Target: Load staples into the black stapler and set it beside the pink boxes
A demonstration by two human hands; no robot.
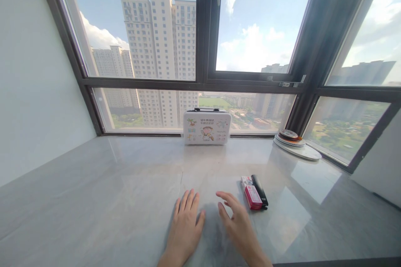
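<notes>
Palm down on the grey marbled sill, my left hand [186, 226] lies flat with its fingers stretched forward and holds nothing. My right hand [237, 224] is beside it, turned partly on its side, thumb and fingers apart with nothing between them. Just ahead and to the right of that hand are a pink box [253, 197], a small white printed box [246, 181] behind it, and a black stapler [260, 192] alongside. Farther back, a white carry case [207, 128] with cartoon prints and a dark handle stands upright against the window.
A stack of round plates or lids [297, 145] sits in the back right corner. Dark window frames [150, 84] border the marbled sill [94, 200] at the back and right. A white wall [37, 71] rises on the left.
</notes>
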